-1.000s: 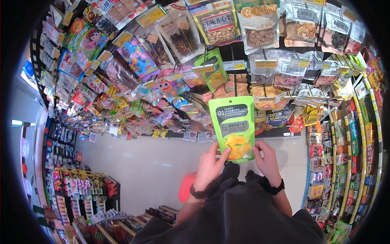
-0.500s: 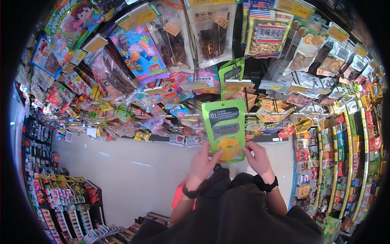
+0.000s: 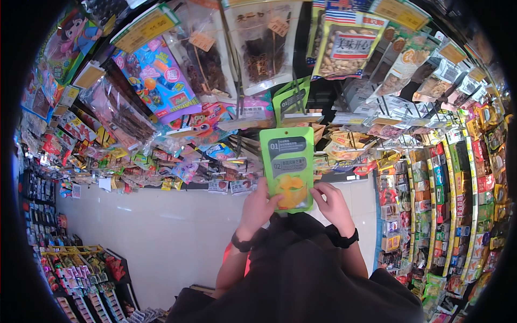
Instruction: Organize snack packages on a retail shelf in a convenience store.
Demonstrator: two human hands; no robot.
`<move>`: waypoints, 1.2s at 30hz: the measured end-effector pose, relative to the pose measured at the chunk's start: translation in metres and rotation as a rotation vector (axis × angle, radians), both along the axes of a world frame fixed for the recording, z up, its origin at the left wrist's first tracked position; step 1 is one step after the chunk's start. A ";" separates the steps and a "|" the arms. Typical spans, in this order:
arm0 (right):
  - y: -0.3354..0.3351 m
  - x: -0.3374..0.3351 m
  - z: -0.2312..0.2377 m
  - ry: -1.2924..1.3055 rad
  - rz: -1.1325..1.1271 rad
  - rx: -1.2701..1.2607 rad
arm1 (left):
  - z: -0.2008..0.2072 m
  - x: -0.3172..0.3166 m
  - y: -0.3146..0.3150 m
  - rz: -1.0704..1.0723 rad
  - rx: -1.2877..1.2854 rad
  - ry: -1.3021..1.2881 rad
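Note:
Between my two hands is an upright green snack pouch (image 3: 292,161) with grey label blocks, yellow slices pictured on its lower half and a small hang hole at the top. My left hand (image 3: 257,207) grips its lower left edge, the thumb lying over the front. My right hand (image 3: 333,204) pinches the lower right edge between thumb and fingers. Just beyond its top, similar green pouches (image 3: 291,99) hang on a rack hook. Black bands circle both my wrists.
Ahead, a rack holds hanging bags: dark dried snacks (image 3: 264,54), a nut bag (image 3: 347,46) and a purple-blue candy bag (image 3: 156,78). Shelves of packets (image 3: 447,199) line the right. A low display (image 3: 81,269) stands at lower left on the pale tiled floor (image 3: 161,226).
The view has shifted, so the rack sits further left in it. Both hands still hold the green pouch, which appears slightly more to the left and a little higher.

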State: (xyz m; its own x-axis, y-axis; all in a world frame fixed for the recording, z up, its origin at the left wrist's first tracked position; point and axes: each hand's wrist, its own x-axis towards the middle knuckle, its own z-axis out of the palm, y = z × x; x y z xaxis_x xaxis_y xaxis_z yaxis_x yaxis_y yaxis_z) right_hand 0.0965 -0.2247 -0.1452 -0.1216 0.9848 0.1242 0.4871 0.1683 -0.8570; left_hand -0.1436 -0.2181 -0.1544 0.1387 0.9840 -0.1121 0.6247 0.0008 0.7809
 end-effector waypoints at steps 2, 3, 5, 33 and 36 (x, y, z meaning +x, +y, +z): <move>0.006 0.007 -0.003 0.056 -0.005 0.017 | 0.001 0.004 0.003 -0.021 0.034 -0.159; 0.010 0.009 -0.007 0.101 -0.005 0.011 | 0.003 0.005 0.005 -0.019 0.032 -0.153; 0.017 0.012 -0.012 0.097 0.018 0.018 | 0.011 0.009 0.010 -0.011 0.006 -0.145; 0.097 0.011 0.034 0.518 0.232 0.033 | -0.012 0.005 -0.006 0.133 0.009 -0.029; 0.098 0.011 0.036 0.564 0.210 0.053 | -0.009 0.008 0.000 0.125 -0.018 -0.041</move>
State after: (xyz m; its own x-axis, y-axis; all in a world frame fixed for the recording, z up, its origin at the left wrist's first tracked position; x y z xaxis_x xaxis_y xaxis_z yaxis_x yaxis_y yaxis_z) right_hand 0.1073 -0.1270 -0.1089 -0.2137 0.9375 0.2747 -0.0886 0.2614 -0.9612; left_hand -0.1355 -0.2183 -0.1631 0.0203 0.9918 -0.1265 0.5865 0.0907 0.8048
